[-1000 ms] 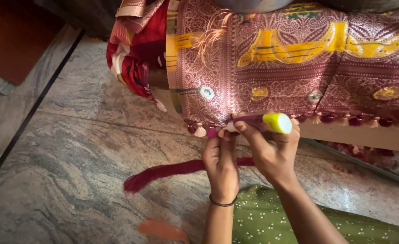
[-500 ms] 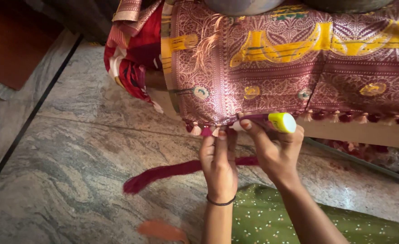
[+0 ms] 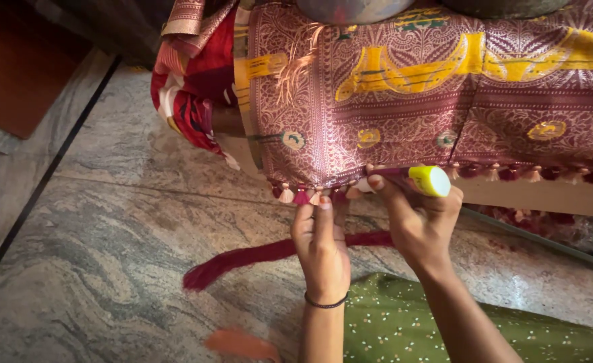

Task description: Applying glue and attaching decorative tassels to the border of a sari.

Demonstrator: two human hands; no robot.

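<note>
Left hand (image 3: 321,245): raised below the fabric hem (image 3: 350,185), fingers extended upward, fingertips pinched at the hem. Wrist straight, forearm vertical. Right hand (image 3: 420,222): just right of the left, curled closed, index finger extended along the hem; forearm angled down-right.

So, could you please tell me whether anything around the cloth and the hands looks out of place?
A loose maroon thread bundle lies across the marble floor behind the left hand, and an orange tuft lies nearer the camera. Frayed pale threads stick out of the brocade cloth. Nothing looks spilled.
</note>
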